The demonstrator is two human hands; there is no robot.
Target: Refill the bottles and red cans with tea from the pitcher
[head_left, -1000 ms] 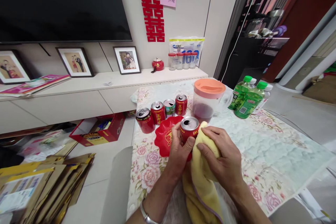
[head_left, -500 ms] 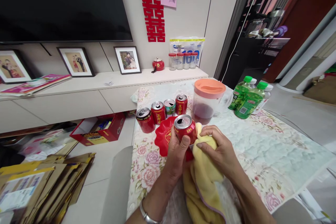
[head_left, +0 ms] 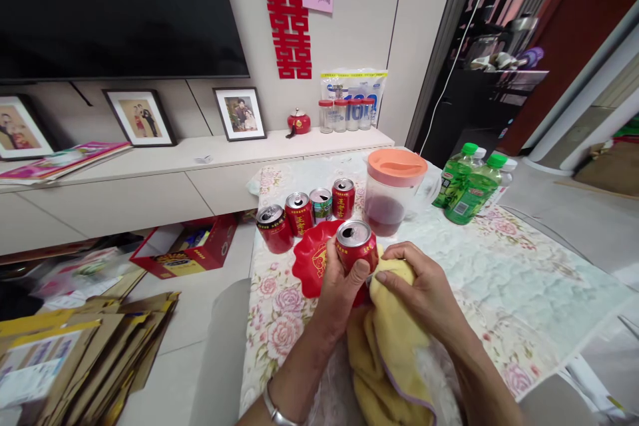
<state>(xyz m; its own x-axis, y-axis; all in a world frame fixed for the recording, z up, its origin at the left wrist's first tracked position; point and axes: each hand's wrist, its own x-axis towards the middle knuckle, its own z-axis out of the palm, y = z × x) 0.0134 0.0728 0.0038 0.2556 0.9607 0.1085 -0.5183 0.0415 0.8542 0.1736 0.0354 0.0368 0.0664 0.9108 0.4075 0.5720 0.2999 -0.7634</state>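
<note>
My left hand is wrapped round an opened red drink can, its silver top facing up. A yellow cloth hangs from my right hand, which pinches it between thumb and fingers. The bunched end of the cloth presses against the can's right side. Under the can, a red scalloped dish is partly covered by my left hand. Just behind it stand a dark-topped red can, a red can, a green can and another red can.
A clear pitcher with an orange lid holds dark liquid, right of the cans. Green-capped bottles stand farther right on the flowered tablecloth. Flattened cardboard and a red box are on the floor at left.
The held can has shifted slightly right and tilted a little. My right hand has moved slightly with the cloth, which stays against the can's side.
</note>
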